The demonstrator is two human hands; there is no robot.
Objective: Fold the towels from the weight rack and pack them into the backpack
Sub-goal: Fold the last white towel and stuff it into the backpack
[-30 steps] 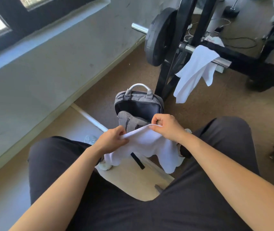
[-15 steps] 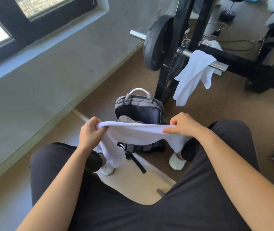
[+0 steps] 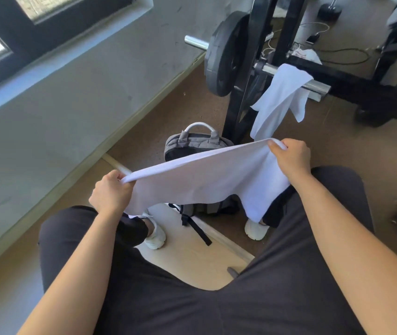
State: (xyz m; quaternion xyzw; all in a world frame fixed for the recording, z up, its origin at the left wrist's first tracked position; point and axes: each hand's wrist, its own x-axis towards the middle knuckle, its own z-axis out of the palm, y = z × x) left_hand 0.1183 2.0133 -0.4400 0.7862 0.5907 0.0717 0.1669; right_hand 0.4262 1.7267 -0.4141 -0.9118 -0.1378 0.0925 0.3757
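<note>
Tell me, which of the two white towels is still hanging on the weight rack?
The white cloth towel draped over the steel bar, beside the black weight plate. The other white towel is stretched between the left hand and right hand.

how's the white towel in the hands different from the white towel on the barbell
The white towel in the hands is stretched wide between the left hand and right hand; the white towel on the barbell hangs draped and bunched, untouched. The held one partly hides the grey backpack; the other hangs behind it. Both are plain white.

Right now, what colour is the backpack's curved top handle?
White, on the grey fabric backpack; its curved top handle shows best in the head view.
</note>
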